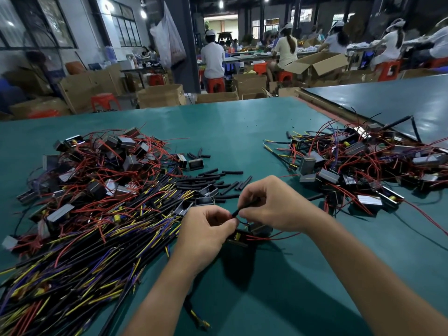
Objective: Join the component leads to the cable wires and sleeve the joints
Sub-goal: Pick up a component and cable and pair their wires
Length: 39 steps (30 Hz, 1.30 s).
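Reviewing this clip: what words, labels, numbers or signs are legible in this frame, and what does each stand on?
No text here can be read.
Reddish print on the hanging plastic bag: too blurred.
Yellowish sign at the far wall: too blurred.
White mark on a red stool: not legible.
Pale faces of the components on the table: no legible print.
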Available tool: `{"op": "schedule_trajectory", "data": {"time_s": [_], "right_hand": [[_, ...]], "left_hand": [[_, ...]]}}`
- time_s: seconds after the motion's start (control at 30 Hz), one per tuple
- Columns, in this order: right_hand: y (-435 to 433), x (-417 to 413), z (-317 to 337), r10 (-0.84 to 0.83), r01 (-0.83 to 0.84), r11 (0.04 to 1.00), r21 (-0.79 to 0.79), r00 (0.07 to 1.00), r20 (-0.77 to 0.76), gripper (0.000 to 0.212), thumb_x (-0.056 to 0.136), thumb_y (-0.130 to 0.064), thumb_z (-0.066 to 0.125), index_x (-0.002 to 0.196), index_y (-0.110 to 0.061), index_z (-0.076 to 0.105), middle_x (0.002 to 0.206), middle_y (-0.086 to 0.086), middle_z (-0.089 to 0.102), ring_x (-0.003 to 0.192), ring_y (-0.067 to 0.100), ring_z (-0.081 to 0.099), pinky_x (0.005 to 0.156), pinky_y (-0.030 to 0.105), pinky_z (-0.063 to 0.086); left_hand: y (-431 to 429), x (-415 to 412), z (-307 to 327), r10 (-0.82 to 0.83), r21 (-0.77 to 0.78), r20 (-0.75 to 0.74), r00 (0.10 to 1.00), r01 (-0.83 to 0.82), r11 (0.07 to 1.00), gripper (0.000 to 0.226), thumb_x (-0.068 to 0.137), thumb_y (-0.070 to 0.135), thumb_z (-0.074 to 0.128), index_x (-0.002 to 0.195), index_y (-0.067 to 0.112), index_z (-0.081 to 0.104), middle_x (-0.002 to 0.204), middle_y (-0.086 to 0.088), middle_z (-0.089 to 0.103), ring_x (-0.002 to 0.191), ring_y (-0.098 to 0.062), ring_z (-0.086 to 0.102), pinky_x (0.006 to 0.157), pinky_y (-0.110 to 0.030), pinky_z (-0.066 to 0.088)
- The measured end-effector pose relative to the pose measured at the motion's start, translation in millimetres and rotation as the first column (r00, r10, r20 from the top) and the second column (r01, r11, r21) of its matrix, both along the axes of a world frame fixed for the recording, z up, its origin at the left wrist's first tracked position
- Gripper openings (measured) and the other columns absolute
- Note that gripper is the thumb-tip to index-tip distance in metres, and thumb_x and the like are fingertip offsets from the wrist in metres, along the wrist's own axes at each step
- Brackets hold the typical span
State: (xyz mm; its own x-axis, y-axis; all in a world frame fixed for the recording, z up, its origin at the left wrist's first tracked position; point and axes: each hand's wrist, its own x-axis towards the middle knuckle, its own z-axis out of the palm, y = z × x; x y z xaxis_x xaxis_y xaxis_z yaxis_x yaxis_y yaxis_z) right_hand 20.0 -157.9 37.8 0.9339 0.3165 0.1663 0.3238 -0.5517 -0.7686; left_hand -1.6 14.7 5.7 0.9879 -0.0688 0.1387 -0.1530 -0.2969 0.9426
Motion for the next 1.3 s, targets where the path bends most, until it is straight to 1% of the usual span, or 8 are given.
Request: {"op": "schedule_trajectory", "data": {"time_s": [0.17, 0.3, 0.4, 0.53, 0.73, 1.0, 1.1, 1.3], "right_hand": [[-0.2, -4.9, 5.6, 0.040, -0.038, 0.999, 0.037, 0.998, -0.056, 0.003, 0.082, -0.014, 0.075, 0.083, -0.012, 0.073, 0.072, 0.008, 0.073, 0.061, 0.011, 0.062, 0.066, 0.038, 0.057], [-5.2, -4.5, 9.9, -0.028, 0.037, 0.982, 0.184, 0.998, -0.052, 0.014, 0.086, -0.013, 0.073, 0.100, -0.010, 0.070, 0.084, 0.014, 0.073, 0.070, 0.030, 0.070, 0.074, 0.046, 0.058], [-8.9, -1.0, 13.7, -0.109, 0.119, 0.927, 0.355, 0.993, -0.048, 0.007, 0.087, -0.004, 0.071, 0.093, -0.003, 0.069, 0.077, 0.018, 0.072, 0.064, 0.027, 0.067, 0.071, 0.042, 0.060], [-1.0, -0.8, 10.4, -0.167, 0.167, 0.885, 0.435, 0.985, -0.038, 0.004, 0.084, 0.001, 0.073, 0.084, 0.002, 0.069, 0.067, 0.012, 0.070, 0.056, 0.017, 0.063, 0.060, 0.030, 0.056], [4.0, 0.4, 7.3, -0.208, 0.181, 0.867, 0.464, 0.978, 0.007, 0.007, 0.082, 0.002, 0.074, 0.082, -0.005, 0.075, 0.064, 0.011, 0.071, 0.052, 0.014, 0.060, 0.057, 0.026, 0.055], [-0.5, -0.7, 8.5, -0.175, 0.156, 0.885, 0.438, 0.985, 0.003, 0.003, 0.083, 0.000, 0.074, 0.082, -0.001, 0.076, 0.060, 0.006, 0.069, 0.051, 0.011, 0.061, 0.055, 0.019, 0.052], [-0.2, -1.4, 9.2, -0.150, 0.125, 0.899, 0.421, 0.988, 0.028, 0.005, 0.085, -0.001, 0.072, 0.080, -0.001, 0.075, 0.064, 0.011, 0.070, 0.054, 0.012, 0.062, 0.056, 0.021, 0.053], [-1.1, 0.9, 7.3, -0.125, 0.093, 0.944, 0.316, 0.989, 0.082, 0.019, 0.090, -0.003, 0.067, 0.074, -0.012, 0.069, 0.061, -0.004, 0.065, 0.057, 0.009, 0.059, 0.061, 0.030, 0.055]], "left_hand": [[0.7, -3.1, 4.4, -0.024, 0.105, 0.094, 0.995, 0.014, 0.994, 0.011, 0.083, 0.018, 0.075, 0.075, 0.011, 0.072, 0.065, -0.006, 0.068, 0.057, -0.007, 0.055, 0.057, -0.023, 0.045], [3.3, -2.9, 5.3, -0.017, 0.101, 0.078, 0.997, 0.009, 0.995, 0.014, 0.083, 0.013, 0.074, 0.070, 0.013, 0.072, 0.056, 0.009, 0.060, 0.052, -0.003, 0.051, 0.054, -0.016, 0.041], [3.6, -2.6, 6.3, -0.013, 0.084, 0.072, 0.997, 0.007, 0.996, 0.016, 0.083, 0.011, 0.074, 0.067, 0.014, 0.071, 0.054, 0.011, 0.060, 0.050, -0.002, 0.051, 0.053, -0.014, 0.040], [2.6, -1.9, 5.4, -0.016, 0.078, 0.081, 0.997, 0.009, 0.997, 0.017, 0.082, 0.011, 0.075, 0.066, 0.013, 0.070, 0.053, 0.012, 0.058, 0.049, -0.001, 0.049, 0.052, -0.014, 0.039], [2.6, -2.3, 2.8, -0.030, 0.095, 0.103, 0.994, 0.020, 0.995, 0.021, 0.082, 0.012, 0.075, 0.063, 0.018, 0.068, 0.051, 0.015, 0.056, 0.049, 0.001, 0.048, 0.052, -0.013, 0.038], [2.4, -1.8, -0.6, 0.001, 0.152, 0.120, 0.993, -0.019, 0.988, 0.015, 0.079, 0.021, 0.075, 0.066, 0.016, 0.069, 0.055, 0.009, 0.062, 0.051, -0.004, 0.054, 0.052, -0.018, 0.042], [1.7, -2.3, 1.6, -0.007, 0.105, 0.104, 0.995, -0.004, 0.994, 0.013, 0.080, 0.025, 0.077, 0.071, 0.018, 0.071, 0.061, 0.006, 0.067, 0.056, -0.005, 0.060, 0.054, -0.017, 0.047], [2.5, -3.3, 4.0, -0.034, 0.080, 0.079, 0.996, 0.028, 0.996, 0.016, 0.081, 0.022, 0.076, 0.067, 0.014, 0.072, 0.053, 0.012, 0.060, 0.051, -0.002, 0.051, 0.053, -0.018, 0.040]]}}
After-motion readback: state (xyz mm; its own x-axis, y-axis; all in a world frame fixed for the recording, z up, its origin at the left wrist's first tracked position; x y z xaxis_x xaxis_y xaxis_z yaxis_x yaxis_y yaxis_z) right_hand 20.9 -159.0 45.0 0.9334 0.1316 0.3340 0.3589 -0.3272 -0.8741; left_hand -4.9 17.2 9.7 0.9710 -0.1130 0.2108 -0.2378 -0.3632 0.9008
